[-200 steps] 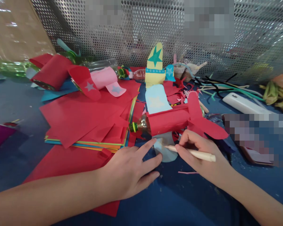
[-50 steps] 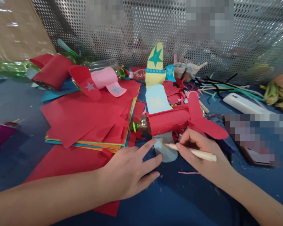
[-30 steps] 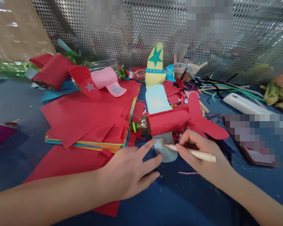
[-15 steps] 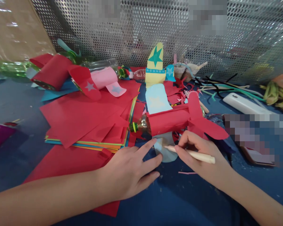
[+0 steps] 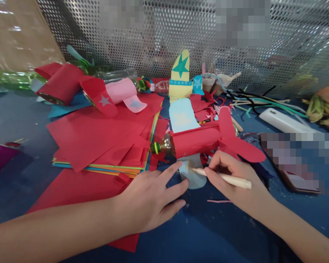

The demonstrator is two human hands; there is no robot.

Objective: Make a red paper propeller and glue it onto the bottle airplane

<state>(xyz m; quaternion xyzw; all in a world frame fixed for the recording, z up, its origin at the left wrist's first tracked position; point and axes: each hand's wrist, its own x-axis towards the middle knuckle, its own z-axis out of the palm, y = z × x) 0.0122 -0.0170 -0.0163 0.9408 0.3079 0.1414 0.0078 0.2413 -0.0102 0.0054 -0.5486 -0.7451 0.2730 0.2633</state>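
A green-capped bottle wrapped in red paper (image 5: 196,139) lies on its side, shaped like a plane with red tail pieces (image 5: 239,146). A light blue paper wing (image 5: 183,115) with a pale star rises on its far side. On the near side a grey-blue paper wing (image 5: 196,179) hangs toward me. My left hand (image 5: 153,197) is spread flat, its fingertips on that near wing's left edge. Between the fingers of my right hand (image 5: 233,179) is a cream-coloured pen (image 5: 234,180), its tip at a pale mark on the near wing.
Left lies a stack of coloured paper (image 5: 98,135), red on top. Behind it are a red-wrapped bottle (image 5: 63,84) and a pink-wrapped one (image 5: 122,90). A yellow paper-wrapped bottle (image 5: 179,86) lies at the back. Right are a phone (image 5: 290,164), a white glue gun (image 5: 285,122) and pipe cleaners (image 5: 265,100).
My right hand and the pen have shifted very slightly to the right over the near wing. My left hand and the wrapped bottle have stayed in place.
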